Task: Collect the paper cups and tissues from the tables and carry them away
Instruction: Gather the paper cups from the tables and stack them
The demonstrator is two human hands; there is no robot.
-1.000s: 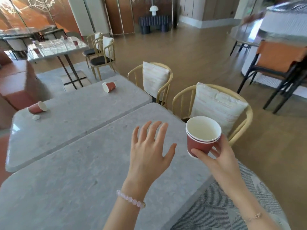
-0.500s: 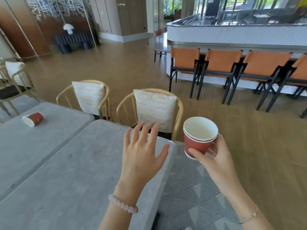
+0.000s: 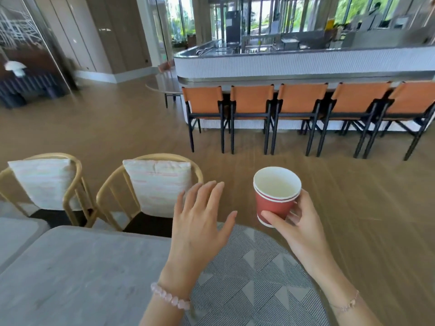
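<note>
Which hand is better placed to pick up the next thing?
Left, most likely. The left hand is open and empty, hovering near the corner of the table, while the right hand grips the stacked paper cups.

— How many paper cups (image 3: 274,205) are nested there?
— Two rims show. Whether more sit inside, I cannot tell. The right hand (image 3: 303,229) covers the base and the lower right side.
— And the arms?
— Both forearms run off the bottom edge. The left hand (image 3: 197,229) shows only its back.
— The table (image 3: 70,274)?
— Cut by the left and bottom edges. It hides part of the rug (image 3: 254,278), as do the arms.
— Further back?
— The wicker chair (image 3: 75,171) at the left edge and the last orange chair (image 3: 414,97) at the right edge are cropped. At upper left, a lamp (image 3: 15,67) and a dark bench (image 3: 23,88) are smeared. The things on the counter (image 3: 306,64) along the top are too blurred to name.
</note>
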